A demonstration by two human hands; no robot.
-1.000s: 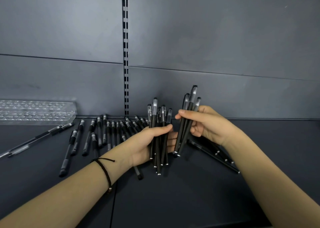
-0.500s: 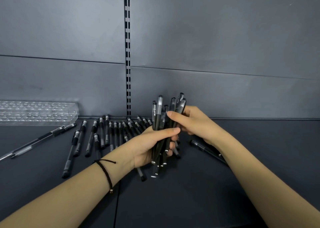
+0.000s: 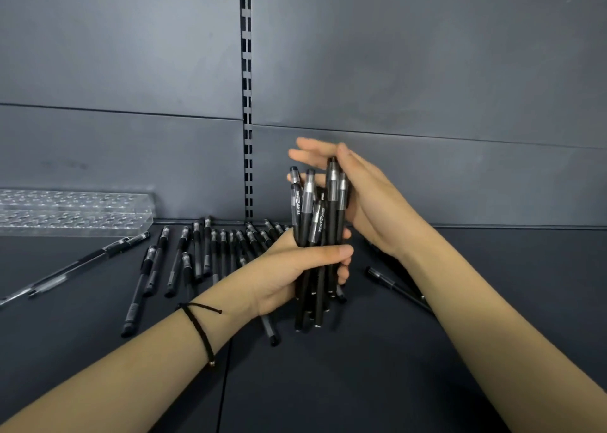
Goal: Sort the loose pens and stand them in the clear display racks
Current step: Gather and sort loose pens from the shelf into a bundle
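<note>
Across the upper half of the frame a dark grey back panel is seen, divided by a slotted upright. Below it the dark shelf is spread over the lower half. At the left edge, against the panel, a clear display rack with rows of holes is laid on the shelf. Near the centre a bundle of pens is held upright, caps up, by the left hand, whose fingers and thumb are curled round the barrels. The right hand is laid against the caps with its fingers straight, and nothing is gripped by it. Between rack and bundle, loose pens are scattered flat on the shelf, and a single pen is left at centre right. A black cord bracelet is worn on the left wrist.
</note>
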